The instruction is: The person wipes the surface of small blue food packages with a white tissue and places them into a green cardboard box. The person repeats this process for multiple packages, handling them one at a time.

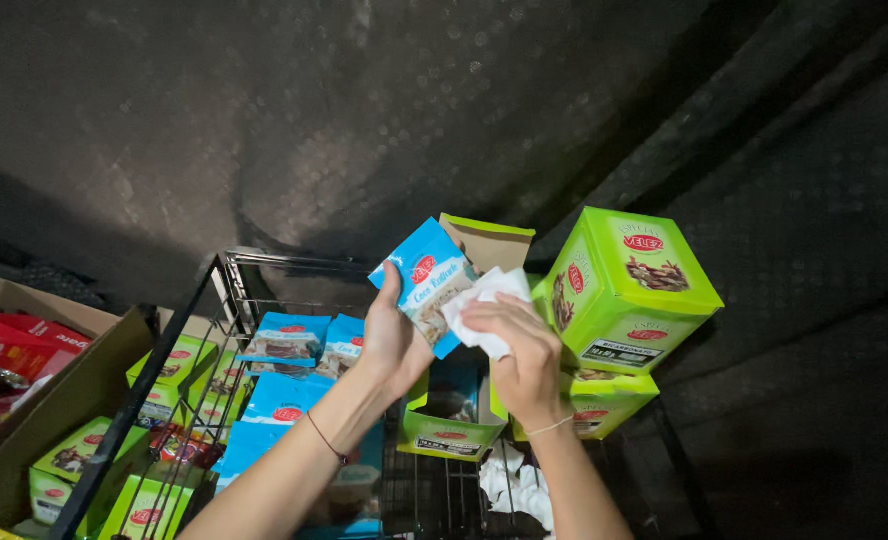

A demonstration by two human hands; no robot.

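My left hand [392,340] holds up a small blue snack pouch [420,277] by its lower edge, above a black wire rack [232,290]. My right hand [524,355] presses a crumpled white cloth [480,302] against the pouch's right side. Both hands are raised in front of an open green box [484,242] whose brown flap shows behind the pouch.
A closed green box [629,290] sits stacked on another green box [604,405] at the right. More blue pouches [286,340] and green boxes [169,375] fill the rack's left side. A cardboard carton [39,400] with red packets stands at far left. White crumpled cloth [514,485] lies on the rack below.
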